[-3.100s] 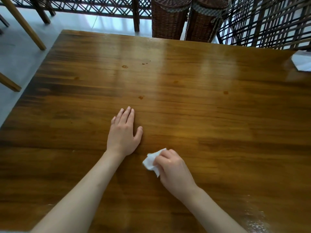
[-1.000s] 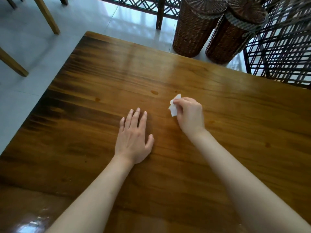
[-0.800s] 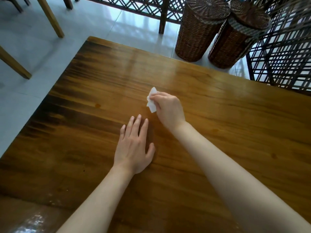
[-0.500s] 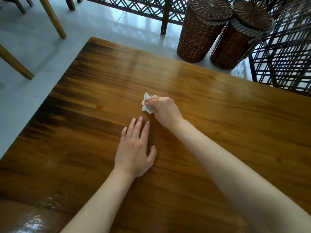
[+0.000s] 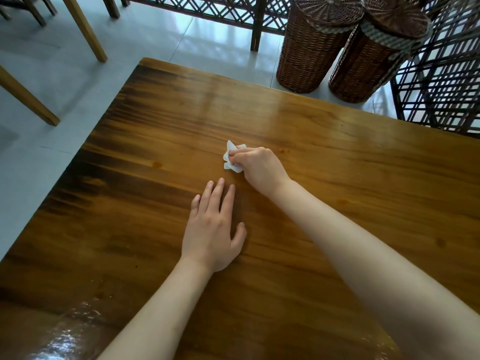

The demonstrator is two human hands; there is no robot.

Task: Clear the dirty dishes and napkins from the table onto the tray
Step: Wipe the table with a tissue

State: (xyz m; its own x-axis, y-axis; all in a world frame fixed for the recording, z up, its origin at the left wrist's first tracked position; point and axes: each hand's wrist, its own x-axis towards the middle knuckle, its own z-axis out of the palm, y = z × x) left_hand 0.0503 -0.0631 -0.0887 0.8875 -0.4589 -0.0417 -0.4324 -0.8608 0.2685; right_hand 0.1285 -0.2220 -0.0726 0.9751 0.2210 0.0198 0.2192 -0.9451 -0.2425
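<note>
napkin (image 5: 232,159) on table (image 5: 337,178), baskets (image 5: 311,48) perhaps behind

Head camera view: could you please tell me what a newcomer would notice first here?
Two bare arms reach over a glossy wooden table. The right hand pinches a crumpled white napkin near the table's middle, while the left hand rests flat just nearer. Two lidded wicker baskets stand on the floor past the far edge.

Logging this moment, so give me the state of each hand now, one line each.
Left hand: open, fingers straight, resting flat on the table.
Right hand: closed, holding a crumpled white napkin against the table.
</note>
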